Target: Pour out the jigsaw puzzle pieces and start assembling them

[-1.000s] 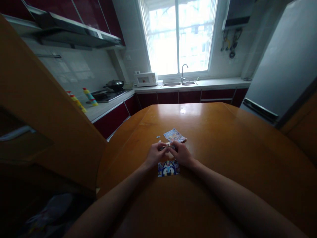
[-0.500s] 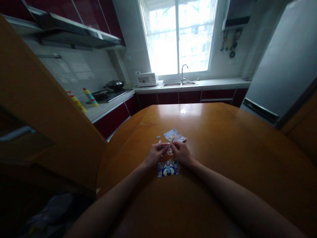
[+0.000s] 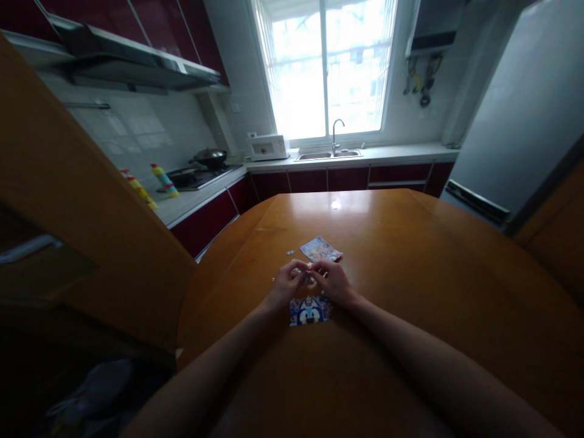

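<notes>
My left hand [image 3: 286, 283] and my right hand [image 3: 332, 281] rest close together on the orange wooden table [image 3: 410, 274], fingertips meeting over small loose puzzle pieces [image 3: 310, 275]. Both hands are pinched shut on pieces too small to make out. Just below the hands lies a partly joined puzzle [image 3: 310, 311] with a blue and white cartoon face. A printed picture card [image 3: 320, 249] lies beyond the fingers. One stray puzzle piece [image 3: 289, 252] sits to the card's left.
A wooden chair back [image 3: 68, 201] rises at the left. Behind the table runs a kitchen counter with a sink [image 3: 329, 154], a white microwave [image 3: 267, 146], a stove with a pan [image 3: 207, 159] and bottles [image 3: 164, 180]. A grey fridge [image 3: 524, 115] stands right.
My fingertips have shifted slightly among the loose pieces. The view has moved a little.
</notes>
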The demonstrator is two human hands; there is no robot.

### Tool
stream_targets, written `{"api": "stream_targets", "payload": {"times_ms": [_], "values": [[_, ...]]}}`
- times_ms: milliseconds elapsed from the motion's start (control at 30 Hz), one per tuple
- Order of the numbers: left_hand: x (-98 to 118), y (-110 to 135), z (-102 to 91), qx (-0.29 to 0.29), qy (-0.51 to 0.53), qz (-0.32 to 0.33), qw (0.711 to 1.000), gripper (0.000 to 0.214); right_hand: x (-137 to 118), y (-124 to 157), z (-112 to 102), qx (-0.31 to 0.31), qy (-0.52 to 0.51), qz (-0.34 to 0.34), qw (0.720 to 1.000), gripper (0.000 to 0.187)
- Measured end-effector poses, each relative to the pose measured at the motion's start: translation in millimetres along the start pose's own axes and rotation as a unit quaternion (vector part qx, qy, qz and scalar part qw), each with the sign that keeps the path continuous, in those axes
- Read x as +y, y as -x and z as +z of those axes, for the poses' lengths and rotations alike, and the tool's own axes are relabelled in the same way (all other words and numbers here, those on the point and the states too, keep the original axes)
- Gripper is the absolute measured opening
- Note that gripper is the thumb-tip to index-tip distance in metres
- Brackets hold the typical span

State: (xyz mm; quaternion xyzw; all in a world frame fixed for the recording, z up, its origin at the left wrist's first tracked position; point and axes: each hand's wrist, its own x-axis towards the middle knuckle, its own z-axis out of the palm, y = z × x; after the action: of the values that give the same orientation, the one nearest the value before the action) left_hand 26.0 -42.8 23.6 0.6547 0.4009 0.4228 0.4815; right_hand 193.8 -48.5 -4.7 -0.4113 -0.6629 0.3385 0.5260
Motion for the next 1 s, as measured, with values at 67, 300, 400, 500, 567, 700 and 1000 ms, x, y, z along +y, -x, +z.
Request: {"api": "stream_targets", "payload": {"times_ms": [67,300,400,500,567,700,1000], "values": [[-1.1,-0.7,0.2,0.020,-0.026,0.003,0.999,0.033,0.1,-0.4,-0.4,0.021,0.015,-0.004,1.000,0.013],[-7.5,-9.0,-13.2,0.073,-0.138,0.025,0.987,0.028,3.7,-5.4,-4.9,0.081,0.055,0.007,0.995,0.019],[-12.2,-11.9,-20.9,0.075,-0.188,0.035,0.979,0.025,4.5,-7.2,-11.3,0.088,0.083,0.014,0.993,0.022],[-16.3,-12.9,-24.5,0.078,-0.238,0.053,0.967,0.017,3.8,-6.9,-19.6,0.080,0.112,0.009,0.990,0.020],[-17.1,-12.0,-22.6,0.082,-0.302,0.073,0.947,0.014,3.2,-6.0,-23.6,0.073,0.158,0.002,0.985,0.020],[-14.6,-8.1,-8.7,0.032,-0.457,0.104,0.883,0.028,3.6,-4.9,-24.7,0.086,0.270,-0.012,0.959,0.030],[-14.7,-10.0,2.0,0.025,-0.428,0.115,0.896,0.015,6.1,-4.6,-20.4,0.070,0.247,-0.010,0.966,0.027]]}}
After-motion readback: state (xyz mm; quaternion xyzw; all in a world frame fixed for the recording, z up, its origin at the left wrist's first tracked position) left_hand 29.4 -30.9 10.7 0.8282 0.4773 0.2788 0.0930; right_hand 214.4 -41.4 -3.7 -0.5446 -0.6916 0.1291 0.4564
